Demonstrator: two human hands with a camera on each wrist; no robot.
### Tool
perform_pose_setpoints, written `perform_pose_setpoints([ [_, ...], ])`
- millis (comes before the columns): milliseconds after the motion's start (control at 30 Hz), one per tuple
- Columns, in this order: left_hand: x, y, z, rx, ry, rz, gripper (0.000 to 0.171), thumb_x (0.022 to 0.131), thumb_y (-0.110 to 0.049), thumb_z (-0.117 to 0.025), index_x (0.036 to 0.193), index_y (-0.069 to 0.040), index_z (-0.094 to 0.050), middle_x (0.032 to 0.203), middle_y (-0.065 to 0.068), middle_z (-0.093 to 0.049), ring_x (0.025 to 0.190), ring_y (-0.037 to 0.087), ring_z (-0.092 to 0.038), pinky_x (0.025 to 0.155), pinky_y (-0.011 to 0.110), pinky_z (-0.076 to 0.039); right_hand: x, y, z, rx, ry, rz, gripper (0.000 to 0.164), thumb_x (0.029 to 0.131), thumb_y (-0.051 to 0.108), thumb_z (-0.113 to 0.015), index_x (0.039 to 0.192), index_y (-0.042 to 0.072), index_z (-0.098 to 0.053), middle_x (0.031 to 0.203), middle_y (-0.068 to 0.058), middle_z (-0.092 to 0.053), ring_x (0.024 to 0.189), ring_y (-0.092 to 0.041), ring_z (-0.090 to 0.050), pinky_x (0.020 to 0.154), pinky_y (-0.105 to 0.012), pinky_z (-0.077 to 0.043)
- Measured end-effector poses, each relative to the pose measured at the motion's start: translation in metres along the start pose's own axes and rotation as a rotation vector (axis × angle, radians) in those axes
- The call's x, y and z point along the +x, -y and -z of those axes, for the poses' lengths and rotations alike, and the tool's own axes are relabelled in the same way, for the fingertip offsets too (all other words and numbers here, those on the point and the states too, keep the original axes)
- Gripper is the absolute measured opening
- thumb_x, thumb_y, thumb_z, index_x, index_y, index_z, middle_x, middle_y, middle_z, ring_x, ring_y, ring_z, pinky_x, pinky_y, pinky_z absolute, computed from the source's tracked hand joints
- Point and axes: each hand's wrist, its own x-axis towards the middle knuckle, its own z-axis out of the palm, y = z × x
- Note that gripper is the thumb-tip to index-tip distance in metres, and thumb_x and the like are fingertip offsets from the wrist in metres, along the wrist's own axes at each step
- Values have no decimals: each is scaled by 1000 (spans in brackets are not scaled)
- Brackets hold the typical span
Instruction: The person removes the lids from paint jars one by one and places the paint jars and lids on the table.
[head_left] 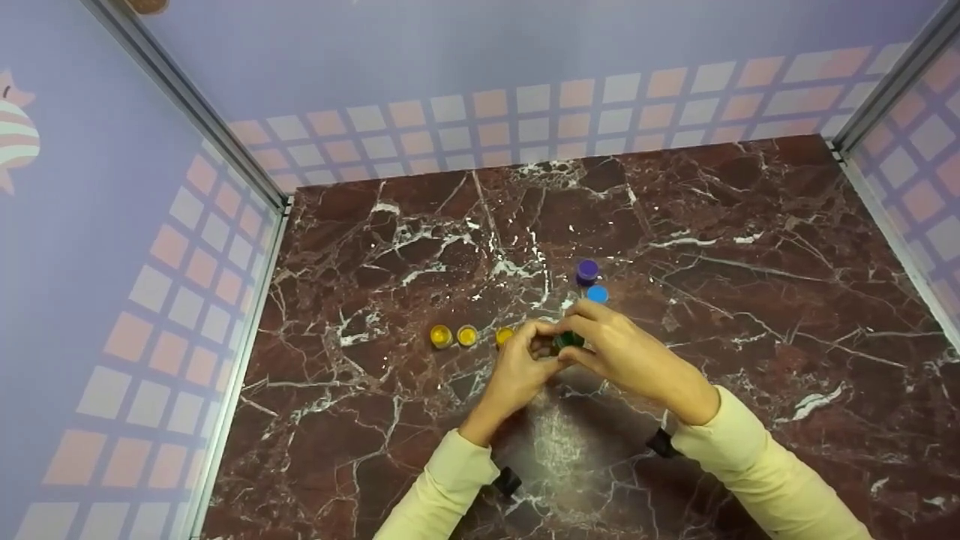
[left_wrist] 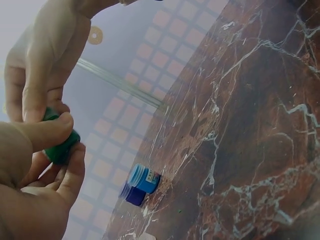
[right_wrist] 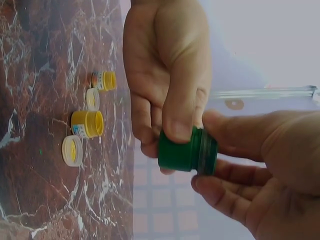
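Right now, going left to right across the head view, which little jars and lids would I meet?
Yellow jar → lid → second yellow jar → green jar → blue jar. The purple jar, nearly in line with the blue one, is left out.

Head view: moderate light; a pale glare patch is cast on the tabletop (head_left: 559,442) at lower centre, flanked by soft shadow; fine detail is blurred. Left wrist view: the wall (left_wrist: 114,111) is veiled by haze. Right wrist view: upper right is washed out.
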Motion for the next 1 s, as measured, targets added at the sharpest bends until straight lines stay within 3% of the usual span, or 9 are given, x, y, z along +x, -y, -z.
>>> perform_pose_setpoints([
  [267, 2, -2, 10, -12, 117, 71, 38, 89, 0, -79, 122, 8, -61, 115, 16, -69, 100, 22, -70, 87, 32, -60, -1, -4, 4, 26, 45, 74, 31, 91, 8, -79, 120, -1, -71, 113, -8, -62, 95, -20, -62, 78, -30, -58],
  [500, 6, -3, 18, 15, 227, 66, 36, 90, 7, -73, 124, 10, -61, 122, 20, -66, 107, 27, -69, 95, 32, -58, -1, -6, 6, 11, 74, 148, 26, 88, 5, -81, 112, 0, -72, 115, -8, -62, 102, -21, -63, 86, -31, -58],
  [800, 10, -1, 27, 58, 379, 26, 37, 93, 3, -72, 128, 8, -63, 125, 19, -67, 110, 22, -69, 98, 33, -57, -4, -7, 7, 26, 122, 194, 27, 85, -1, -82, 110, 2, -73, 117, -6, -64, 107, -21, -63, 94, -33, -57],
  [1000, 11, -1, 27, 55, 386, 24, 38, 94, 3, -71, 131, 8, -62, 127, 20, -66, 111, 24, -69, 98, 33, -56, -4, -9, 7, 8, 108, 199, 30, 82, 0, -83, 110, 2, -73, 117, -7, -65, 107, -23, -63, 95, -36, -57],
])
